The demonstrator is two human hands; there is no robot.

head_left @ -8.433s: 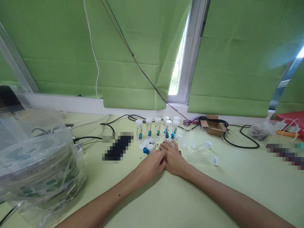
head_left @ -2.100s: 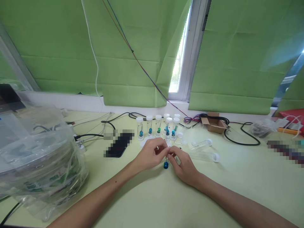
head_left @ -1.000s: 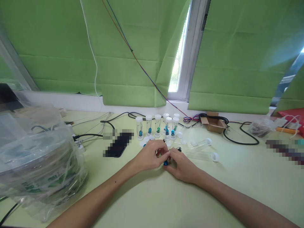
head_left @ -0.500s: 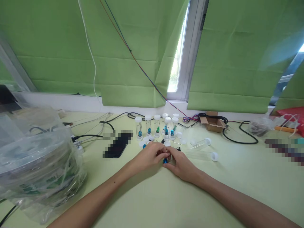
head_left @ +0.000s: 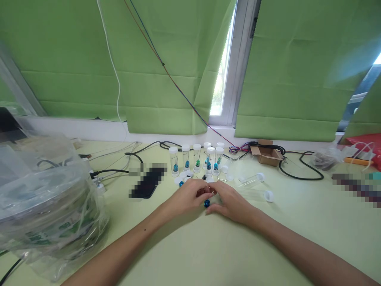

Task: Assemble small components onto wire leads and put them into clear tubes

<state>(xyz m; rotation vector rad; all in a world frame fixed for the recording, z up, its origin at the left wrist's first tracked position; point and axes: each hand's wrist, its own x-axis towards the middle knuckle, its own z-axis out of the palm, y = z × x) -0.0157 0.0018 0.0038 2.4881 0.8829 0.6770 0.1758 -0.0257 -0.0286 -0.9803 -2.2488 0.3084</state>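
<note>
My left hand [head_left: 193,193] is closed in a pinch in the middle of the table, apparently on the thin metal stem of a small blue part [head_left: 206,203], which shows just below its fingertips. Facing it from the right, my right hand [head_left: 230,201] has its thumb apart from its fingers, with the fingertips by the left ones. The thumb is clear of the blue part. Just beyond the hands lie another blue piece [head_left: 181,184] and a small black piece [head_left: 204,177]. Several capped clear tubes [head_left: 197,159] stand behind, holding blue or green parts with bent wires.
Clear tubes with white caps [head_left: 268,196] lie to the right. A small open cardboard box [head_left: 266,155] and black cables [head_left: 309,178] are near the wall. On the left are a dark phone [head_left: 149,184] and a plastic-wrapped spool [head_left: 50,214].
My right thumb has moved down and away from the blue part, opening a gap. The left hand has barely moved and keeps its pinch.
</note>
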